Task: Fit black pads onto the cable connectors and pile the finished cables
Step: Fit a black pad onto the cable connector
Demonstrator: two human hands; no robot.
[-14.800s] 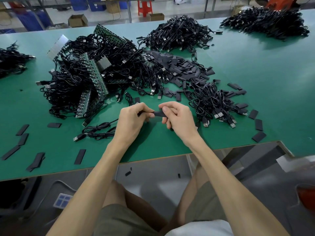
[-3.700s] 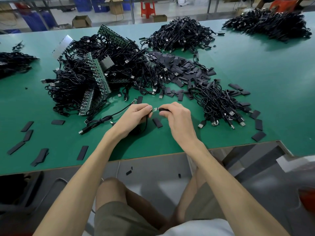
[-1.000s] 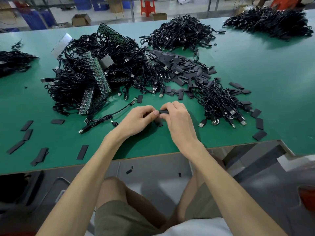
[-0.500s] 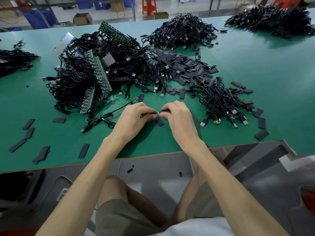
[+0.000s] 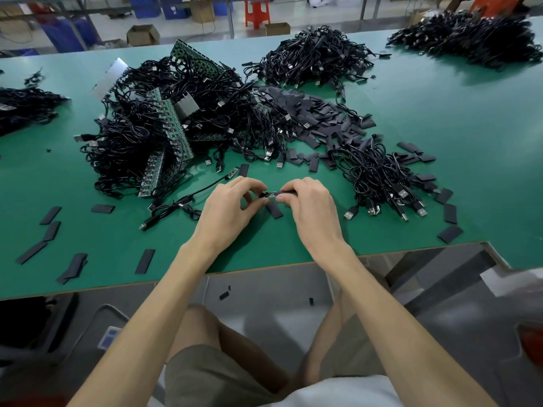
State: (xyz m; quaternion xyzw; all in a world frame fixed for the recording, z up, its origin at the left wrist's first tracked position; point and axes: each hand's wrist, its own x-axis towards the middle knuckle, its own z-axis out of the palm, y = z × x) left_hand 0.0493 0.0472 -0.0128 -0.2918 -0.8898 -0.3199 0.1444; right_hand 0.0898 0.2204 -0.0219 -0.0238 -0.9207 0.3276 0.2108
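Black pad (image 5: 289, 191), pinched in the right hand (image 5: 310, 208), should slide squarely over the connector (image 5: 270, 195) the left hand (image 5: 230, 208) pinches, seemingly half bare.

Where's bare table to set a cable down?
Widest free patch: green table top right of the heap of flat black pads, with the far-right black cable pile behind. A narrower strip runs along the front edge, below the near bundle of black USB cables. Crowded: the centre tangle of black cables and green circuit boards; loose pads dot the front left.
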